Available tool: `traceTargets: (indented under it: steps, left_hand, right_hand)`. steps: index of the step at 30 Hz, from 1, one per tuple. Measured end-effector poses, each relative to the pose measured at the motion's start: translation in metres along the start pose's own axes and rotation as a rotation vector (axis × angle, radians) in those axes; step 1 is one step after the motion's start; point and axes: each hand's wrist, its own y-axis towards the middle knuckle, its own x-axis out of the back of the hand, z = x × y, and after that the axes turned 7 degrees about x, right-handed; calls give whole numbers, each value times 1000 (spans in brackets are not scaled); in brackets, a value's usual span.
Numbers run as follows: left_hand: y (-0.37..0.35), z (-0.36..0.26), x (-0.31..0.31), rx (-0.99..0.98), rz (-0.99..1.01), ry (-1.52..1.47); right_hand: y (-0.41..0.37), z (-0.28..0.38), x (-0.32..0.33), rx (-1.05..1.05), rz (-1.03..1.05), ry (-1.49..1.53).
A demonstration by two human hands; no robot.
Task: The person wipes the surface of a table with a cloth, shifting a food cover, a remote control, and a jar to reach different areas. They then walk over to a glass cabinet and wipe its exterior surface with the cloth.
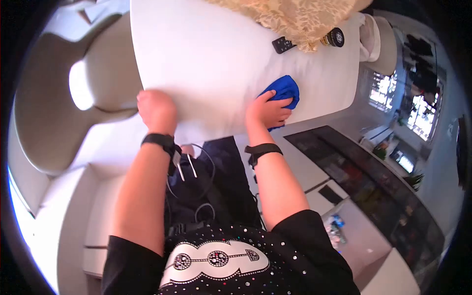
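Observation:
A blue cloth (286,88) lies bunched on the white tabletop (196,54), near its front edge right of centre. My right hand (269,112) presses on it, fingers bent over the fabric. My left hand (157,110) rests at the table's left front edge with its fingers curled; whatever they may hold is hidden. Both wrists wear black bands. Farther back on the table are a black remote (283,45) and a jar with a black lid (336,37), both next to a gold patterned cloth (295,17).
A beige chair (46,103) stands at the left of the table, and another chair (386,46) at the far right. White cable loops hang in front of my body. Below right are a dark patterned rug (373,182) and an open white box or drawer (361,236).

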Motion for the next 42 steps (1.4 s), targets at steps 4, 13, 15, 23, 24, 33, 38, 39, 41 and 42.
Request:
traceTargets:
  steps: [4,13,15,23,24,33,38,39,41,42]
  left_hand:
    - [-7,-8,6,201,-11,-174]
    - [6,3,-1,198,66,-251]
    - [8,2,-2,238,65,-292]
    - [-4,-7,6,273,74,-241]
    - [-4,-7,5,277,68,-241]
    - [4,4,-8,-35,-93,419]
    - [-20,-17,5,161,-83,9]
    - [-25,-22,7,238,-79,-117]
    - [-26,-23,6,330,-84,-278]
    - [-19,-17,1,313,-74,-264]
  right_hand:
    - [5,-2,3,-13,73,61]
    - [20,-10,-2,46,52,85]
    - [27,-10,-3,32,60,64]
    - [53,-16,-9,-1,55,59]
    - [57,-17,-8,2,60,63]
    - [120,-26,-11,5,12,137]
    - [172,-33,-22,47,-36,112]
    - [186,-34,-24,43,-38,120]
    - [210,-38,-31,55,-51,96]
    - [219,-37,-33,60,-42,97]
